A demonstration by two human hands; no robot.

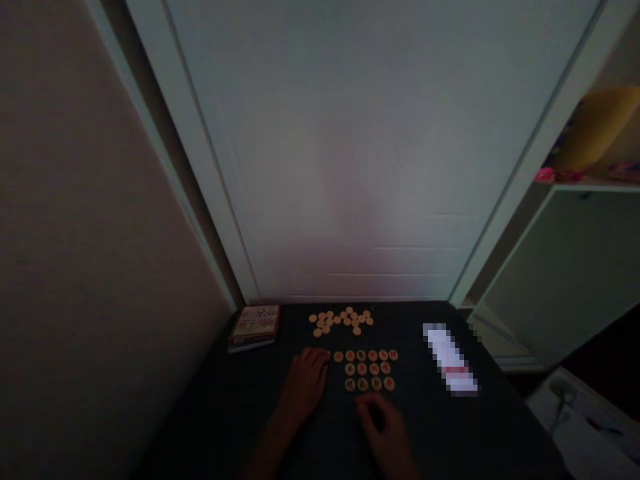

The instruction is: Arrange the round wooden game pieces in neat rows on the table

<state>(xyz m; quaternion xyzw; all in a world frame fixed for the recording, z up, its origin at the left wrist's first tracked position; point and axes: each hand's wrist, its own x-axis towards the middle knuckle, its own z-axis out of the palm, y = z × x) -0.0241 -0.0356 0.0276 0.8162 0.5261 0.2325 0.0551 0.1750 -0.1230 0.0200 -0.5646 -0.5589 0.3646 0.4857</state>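
Flanking fourteen visible marked discs [374, 369] in the head view, two bare hands lie low over a dark tabletop [225, 400]. The left hand [307, 375], fingers bent, is at the top row's left end; the right hand [390, 428] curls loosely just below the bottom row; whether either grips anything cannot be told. Round and wood-toned, the marked discs form rows of six, four and four; roughly seventeen plain discs [337, 320] cluster near the tabletop's far edge. Dark surface stretches right to a pixelated white strip [450, 360].

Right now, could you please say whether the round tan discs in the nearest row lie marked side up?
Marked side up: red or dark markings show on the round tan discs.
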